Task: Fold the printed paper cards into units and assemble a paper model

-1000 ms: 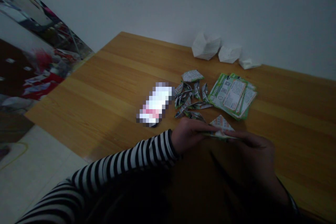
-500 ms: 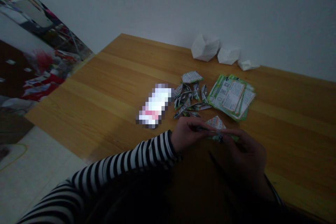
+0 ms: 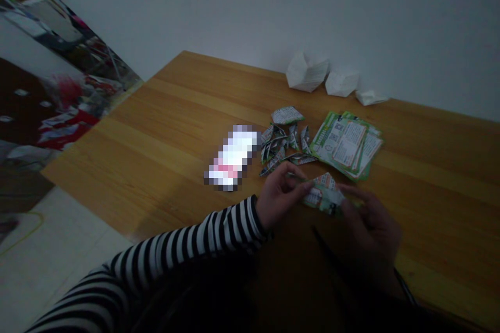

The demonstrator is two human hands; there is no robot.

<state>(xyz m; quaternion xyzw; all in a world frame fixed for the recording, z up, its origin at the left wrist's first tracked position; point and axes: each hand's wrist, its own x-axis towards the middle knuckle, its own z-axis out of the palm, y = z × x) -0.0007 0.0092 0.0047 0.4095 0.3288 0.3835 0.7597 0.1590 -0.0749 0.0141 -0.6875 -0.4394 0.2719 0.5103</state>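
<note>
A partly folded sheet of green and white printed paper (image 3: 323, 196) is held between my two hands, with a pointed flap standing up at its far side. My left hand (image 3: 280, 192) pinches its left end between thumb and fingers. At the right end, my right hand (image 3: 371, 223) grips it the same way; that hand is in shadow. Just beyond my left hand lie several small folded paper pieces (image 3: 275, 145) in a loose heap. A fanned stack of green printed sheets (image 3: 344, 140) rests to the right of the heap.
A lit phone (image 3: 234, 156), blurred out, lies left of the heap. Three white folded paper shapes (image 3: 307, 74) stand along the wall at the back of the wooden table (image 3: 164, 109). The table's left edge borders a pale floor (image 3: 70, 250).
My hands have moved apart along the paper, and more of its printed face now shows between them. The view has shifted slightly; the things on the table stay where they were.
</note>
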